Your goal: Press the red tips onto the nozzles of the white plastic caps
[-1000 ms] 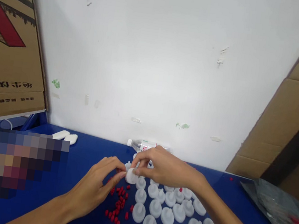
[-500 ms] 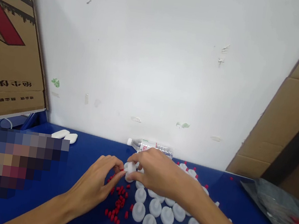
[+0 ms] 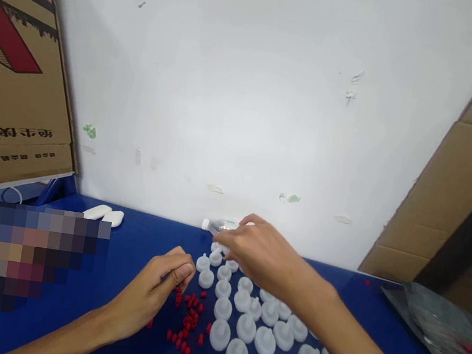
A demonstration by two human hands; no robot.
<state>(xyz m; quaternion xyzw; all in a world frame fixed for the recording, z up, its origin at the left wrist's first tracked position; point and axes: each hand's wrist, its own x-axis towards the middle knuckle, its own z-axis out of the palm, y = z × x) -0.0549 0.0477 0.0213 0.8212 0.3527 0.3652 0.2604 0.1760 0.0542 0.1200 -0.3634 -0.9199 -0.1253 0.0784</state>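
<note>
Several white round plastic caps (image 3: pixel 246 326) with a small stem on top stand in rows on the blue table (image 3: pixel 134 245). A scatter of small red plugs (image 3: pixel 186 325) lies just left of them. My left hand (image 3: pixel 153 294) rests by the red plugs with thumb and fingers pinched together; what they hold is too small to make out. My right hand (image 3: pixel 258 250) reaches over the far end of the rows, fingers curled down at a white cap near the lying water bottle (image 3: pixel 217 225).
A cardboard box (image 3: pixel 14 69) stands at the left and folded cardboard (image 3: pixel 458 185) leans at the right against the white wall. Two white oval pieces (image 3: pixel 104 215) lie at the back left. A dark plastic bag (image 3: pixel 442 335) lies at the right edge.
The white cap held between both hands now stands at the far end of the rows. My right hand has moved away toward the bottle, and my left hand has drawn back.
</note>
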